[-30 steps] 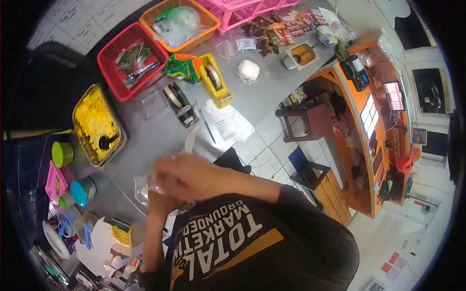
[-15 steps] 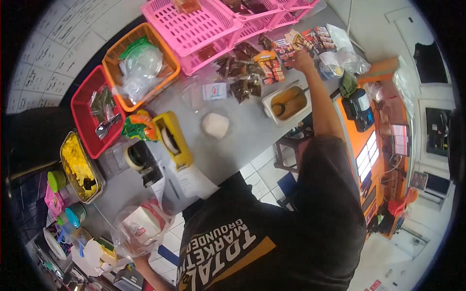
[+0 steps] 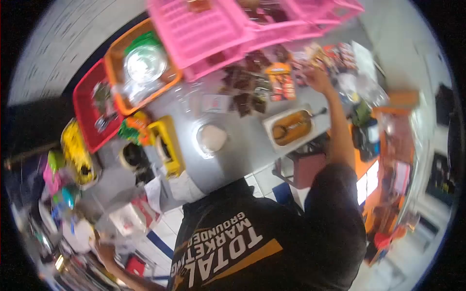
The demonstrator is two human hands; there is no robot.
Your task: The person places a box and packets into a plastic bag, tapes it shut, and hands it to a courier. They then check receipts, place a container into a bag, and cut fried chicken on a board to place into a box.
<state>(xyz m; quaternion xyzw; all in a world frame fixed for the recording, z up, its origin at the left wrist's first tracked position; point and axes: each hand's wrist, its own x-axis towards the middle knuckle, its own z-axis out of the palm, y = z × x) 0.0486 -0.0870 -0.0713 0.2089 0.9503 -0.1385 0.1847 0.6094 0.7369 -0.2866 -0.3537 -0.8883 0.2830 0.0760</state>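
My right hand (image 3: pixel 318 80) reaches to the far side of the table, over a row of printed packets (image 3: pixel 337 56). Its fingers are smeared by motion, so any grip is hidden. Beside it lie an orange packet (image 3: pixel 281 82) and several dark-filled clear pouches (image 3: pixel 247 85). At the lower left, my left hand (image 3: pixel 103 250) is next to a white paper piece (image 3: pixel 77 236) and a white-and-red box (image 3: pixel 127 219) in clear plastic. Blur hides its fingers too. A pale round lump (image 3: pixel 212 138) sits mid-table.
Pink stacked baskets (image 3: pixel 204 34), an orange basket (image 3: pixel 177 72) and a red tray (image 3: pixel 80 106) line the back. A yellow tape dispenser (image 3: pixel 170 150) stands left of centre. A metal pan (image 3: pixel 291 127) of brown sauce with a ladle sits near the right edge.
My left hand has moved left, away from the bagged box toward the white paper piece. My right hand stays over the packets. The whole view has shifted and blurred.
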